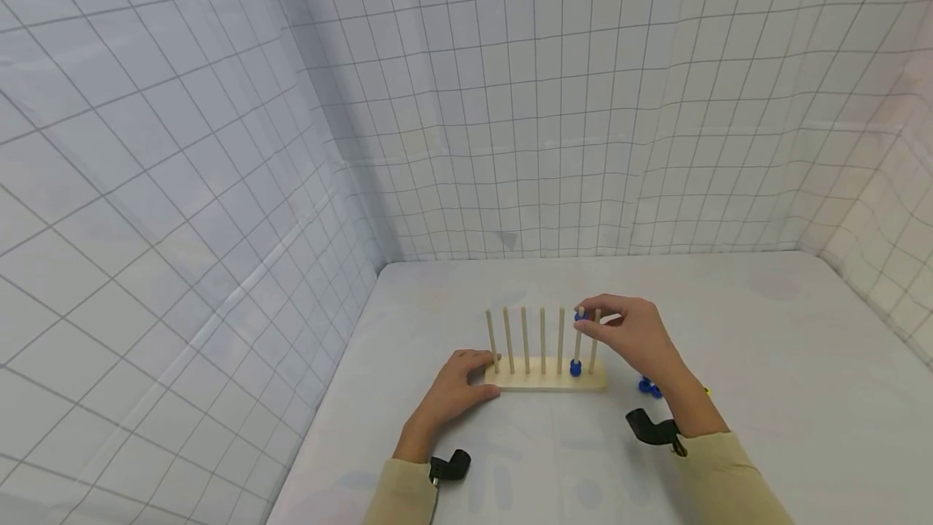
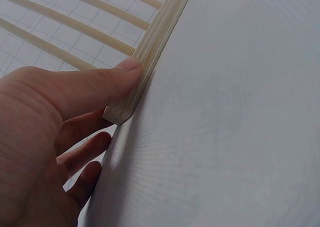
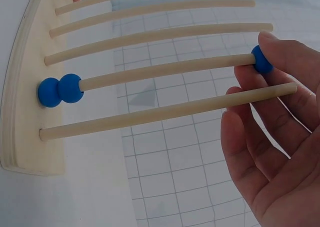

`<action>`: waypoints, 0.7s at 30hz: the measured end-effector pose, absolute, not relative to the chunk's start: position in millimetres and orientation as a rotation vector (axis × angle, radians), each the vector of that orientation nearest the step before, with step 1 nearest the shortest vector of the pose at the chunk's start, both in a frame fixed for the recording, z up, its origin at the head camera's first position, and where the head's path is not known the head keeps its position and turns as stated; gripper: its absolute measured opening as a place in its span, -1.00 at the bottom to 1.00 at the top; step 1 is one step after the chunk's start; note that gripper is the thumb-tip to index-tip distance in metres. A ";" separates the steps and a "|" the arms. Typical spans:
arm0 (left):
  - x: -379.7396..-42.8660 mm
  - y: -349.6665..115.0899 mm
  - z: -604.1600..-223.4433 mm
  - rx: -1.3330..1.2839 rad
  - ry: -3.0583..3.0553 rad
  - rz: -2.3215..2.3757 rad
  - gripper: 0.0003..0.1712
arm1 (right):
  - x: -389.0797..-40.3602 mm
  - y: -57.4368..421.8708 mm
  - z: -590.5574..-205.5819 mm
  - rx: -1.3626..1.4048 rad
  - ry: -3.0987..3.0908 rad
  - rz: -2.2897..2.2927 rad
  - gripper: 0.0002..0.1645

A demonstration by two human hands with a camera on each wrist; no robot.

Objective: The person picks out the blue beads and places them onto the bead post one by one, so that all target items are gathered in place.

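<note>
1. The left hand gripped the left end of the pale, flat, rectangular wooden base, thumb along its near edge; the base lay on the white-covered bench, its seven upright wooden pegs in a row.
2. The right hand pinched a round blue bead between thumb and fingertips at the top of the sixth peg from the left; the peg's tip appeared to have entered the bead's hole.
3. Two more blue beads sat touching at the foot of that same peg; the other six pegs were bare; a few loose blue beads lay on the bench near the right forearm, with something small and yellow partly hidden behind it.
4. The step in hand looked to be threading a third bead; the next move seemed to call for keeping the base steady and loosening the pinch, so that the bead could slide down onto the pair.
</note>
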State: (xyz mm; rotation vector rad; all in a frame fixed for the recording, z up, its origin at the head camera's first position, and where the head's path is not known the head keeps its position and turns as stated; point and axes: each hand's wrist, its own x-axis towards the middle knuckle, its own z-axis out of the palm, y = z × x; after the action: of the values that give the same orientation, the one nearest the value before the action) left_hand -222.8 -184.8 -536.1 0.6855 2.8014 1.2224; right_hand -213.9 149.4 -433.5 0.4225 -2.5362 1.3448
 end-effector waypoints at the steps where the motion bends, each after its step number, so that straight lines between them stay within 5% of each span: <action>1: -222.9 -184.7 -536.3 0.687 2.802 1.221 -0.36 | -214.3 150.0 -434.0 0.422 -2.537 1.366 -0.63; 21: -223.5 -184.2 -537.4 0.682 2.816 1.201 -0.36 | -216.5 152.5 -444.8 0.383 -2.540 1.561 -0.61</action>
State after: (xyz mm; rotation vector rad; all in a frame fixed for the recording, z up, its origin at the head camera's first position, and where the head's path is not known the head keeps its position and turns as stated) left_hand -223.5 -184.2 -537.4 0.6825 2.8159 1.2014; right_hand -216.5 152.5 -444.8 0.3826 -2.5404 1.5608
